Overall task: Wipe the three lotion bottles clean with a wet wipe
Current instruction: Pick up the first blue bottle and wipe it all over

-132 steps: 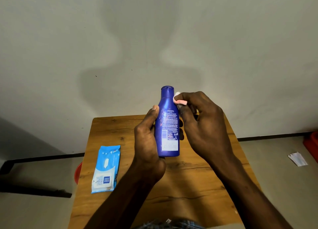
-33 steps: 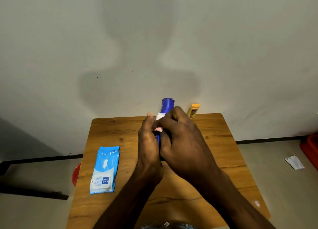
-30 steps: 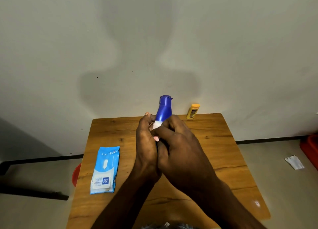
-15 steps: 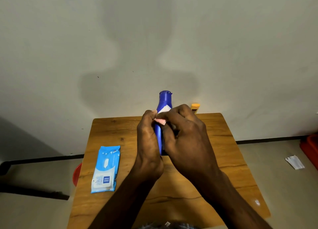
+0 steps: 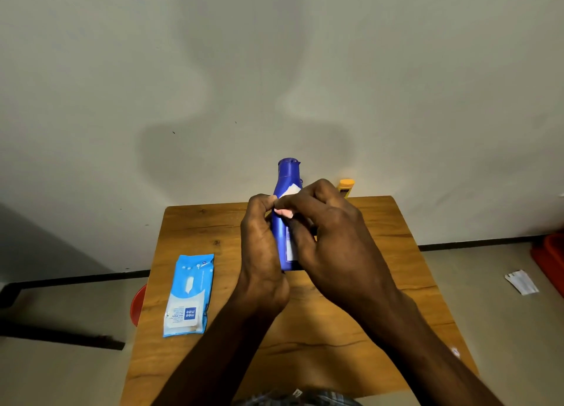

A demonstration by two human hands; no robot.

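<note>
Wipes pack (image 5: 188, 295) sits flat on the table's (image 5: 381, 283) left side. Left hand (image 5: 262, 246) is wrapped around the blue lotion bottle (image 5: 287, 185), held upright above the table, while the right hand (image 5: 332, 237) pinches a wet wipe (image 5: 290, 190) against its shoulder. Looks like mid-scrub on this one; next I'd work down the body. Yellow bottle (image 5: 346, 185) waits behind; can't see a third.

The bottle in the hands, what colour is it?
Dark blue bottle, cap included; the head view shows it.

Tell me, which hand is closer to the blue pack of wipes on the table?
Left. The left hand grips the blue bottle just right of the wipes pack; the right hand is beyond the bottle, farther away.
</note>
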